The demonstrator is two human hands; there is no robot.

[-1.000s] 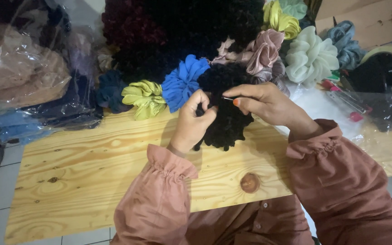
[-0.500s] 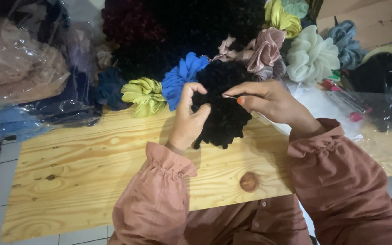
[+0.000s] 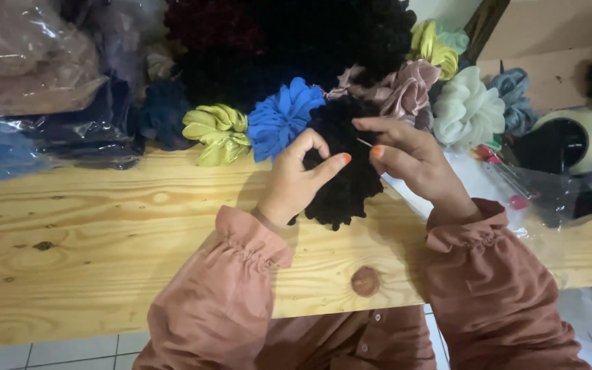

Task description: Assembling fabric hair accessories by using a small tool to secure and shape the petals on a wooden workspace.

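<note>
A black ruffled scrunchie point(image 3: 348, 179) rests on the wooden table point(image 3: 104, 240) between my hands. My left hand point(image 3: 294, 179) grips its left side, thumb pressed across the front. My right hand point(image 3: 405, 159) pinches a thin sewing needle point(image 3: 365, 142) between thumb and forefinger, just above the scrunchie's upper right part. Any thread on the needle is too fine to see.
Finished scrunchies lie along the table's far edge: blue point(image 3: 281, 118), yellow-green point(image 3: 218, 131), dusty pink point(image 3: 397, 89), pale green point(image 3: 467, 108), grey-blue point(image 3: 515, 89). Dark fabric heaps sit behind. Plastic bags point(image 3: 29, 62) fill the left. A tape roll point(image 3: 577, 140) stands right.
My left hand shifted its hold, thumb now stretched across the scrunchie. My right hand lifted slightly with the needle.
</note>
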